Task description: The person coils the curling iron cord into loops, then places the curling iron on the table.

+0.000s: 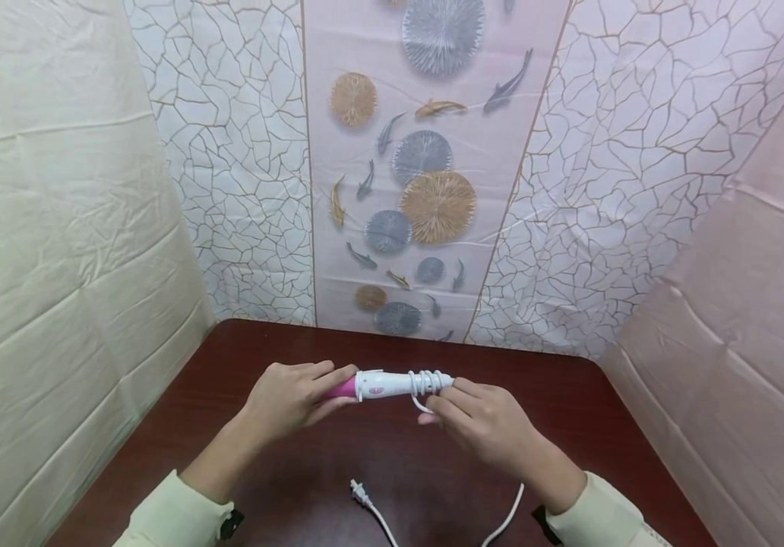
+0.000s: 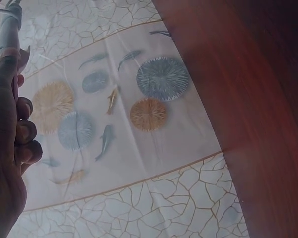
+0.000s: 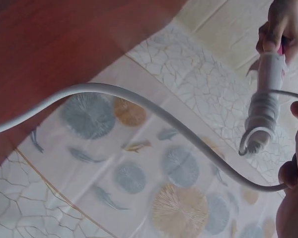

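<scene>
Over the bench (image 1: 337, 463), your left hand (image 1: 289, 395) has its fingers curled round the pink end of the white hair tool (image 1: 392, 384), held between your 2 hands; nearer you shows a plug (image 1: 361, 494); your right hand (image 1: 484, 422) pinches the cord (image 3: 161, 113), looped around the handle's end

PLACE: sheet-walled booth (image 1: 228, 152) | room type unclear | patterned backdrop (image 1: 358, 159) | creased side sheets (image 1: 71, 228) | dark-red tabletop (image 1: 378, 441)

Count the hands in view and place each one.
2: the left hand grips the pink end of the pink-and-white tool; the right hand holds the cord by the tool's white end. Neither is fully hidden.
</scene>
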A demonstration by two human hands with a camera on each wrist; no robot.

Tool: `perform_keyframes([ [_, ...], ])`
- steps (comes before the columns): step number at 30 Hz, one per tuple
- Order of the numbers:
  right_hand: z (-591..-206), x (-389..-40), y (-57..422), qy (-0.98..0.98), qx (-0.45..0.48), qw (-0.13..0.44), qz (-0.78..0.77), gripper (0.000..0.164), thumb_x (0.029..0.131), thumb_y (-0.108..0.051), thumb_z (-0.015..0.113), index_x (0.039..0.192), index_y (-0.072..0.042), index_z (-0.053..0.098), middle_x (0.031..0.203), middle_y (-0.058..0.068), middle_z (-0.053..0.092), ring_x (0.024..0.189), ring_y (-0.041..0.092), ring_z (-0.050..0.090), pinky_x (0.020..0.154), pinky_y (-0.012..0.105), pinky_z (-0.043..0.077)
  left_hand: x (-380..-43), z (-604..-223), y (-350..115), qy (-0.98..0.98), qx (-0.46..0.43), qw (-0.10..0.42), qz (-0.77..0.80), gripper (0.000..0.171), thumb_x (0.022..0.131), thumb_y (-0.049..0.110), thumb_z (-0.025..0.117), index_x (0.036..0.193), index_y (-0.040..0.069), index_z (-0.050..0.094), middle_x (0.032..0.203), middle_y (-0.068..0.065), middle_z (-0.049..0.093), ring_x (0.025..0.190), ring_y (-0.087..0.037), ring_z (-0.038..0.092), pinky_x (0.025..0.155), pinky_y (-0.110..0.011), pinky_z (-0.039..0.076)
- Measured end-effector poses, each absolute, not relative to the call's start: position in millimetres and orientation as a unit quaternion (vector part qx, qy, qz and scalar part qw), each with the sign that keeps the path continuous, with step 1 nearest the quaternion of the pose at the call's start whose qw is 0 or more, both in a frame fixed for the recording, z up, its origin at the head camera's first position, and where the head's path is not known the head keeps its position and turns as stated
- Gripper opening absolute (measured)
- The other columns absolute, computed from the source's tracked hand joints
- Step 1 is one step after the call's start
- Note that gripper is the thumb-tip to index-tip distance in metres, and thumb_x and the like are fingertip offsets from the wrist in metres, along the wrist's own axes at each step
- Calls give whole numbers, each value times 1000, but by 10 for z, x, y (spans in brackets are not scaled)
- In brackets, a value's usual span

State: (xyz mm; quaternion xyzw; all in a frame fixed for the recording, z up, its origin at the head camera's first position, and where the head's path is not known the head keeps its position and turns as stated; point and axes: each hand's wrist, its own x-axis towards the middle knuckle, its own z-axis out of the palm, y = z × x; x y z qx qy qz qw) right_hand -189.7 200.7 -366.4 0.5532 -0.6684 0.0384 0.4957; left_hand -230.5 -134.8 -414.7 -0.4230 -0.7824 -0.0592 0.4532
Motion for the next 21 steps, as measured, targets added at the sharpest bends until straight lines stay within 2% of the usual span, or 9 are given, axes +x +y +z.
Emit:
perform_keyframes([
  [6,-3416,-1878,1946,-644,561,519,31,38,116,-30,60,88,-7,72,77,-4,62,62,11,46,53,18,38,-2306,-4174,-1312,-777,-432,454,-60,46,113,59,54,127,23,80,80,8,65,56,-7,55,45,-24,40],
  [9,-3373,-1903,1952,-645,552,528,39,41,115,-33,62,84,-7,69,74,-3,59,61,11,45,52,19,39,-2297,-4177,-1302,-777,-434,453,-60,45,113,58,56,127,23,80,80,8,65,56,-7,55,45,-24,40],
  [13,-3375,-1961,1980,-649,536,536,54,45,112,-39,66,81,-7,68,73,-2,59,60,12,46,51,21,41,-2283,-4186,-1297,-779,-433,449,-63,48,114,60,50,127,24,80,80,9,65,55,-7,53,44,-24,39],
  [21,-3410,-2051,2033,-676,532,499,107,48,109,-47,67,79,-11,61,75,-2,50,61,10,43,50,21,37,-2263,-4179,-1299,-783,-433,441,-70,46,112,60,55,129,25,79,81,10,64,55,-6,48,45,-24,38],
])
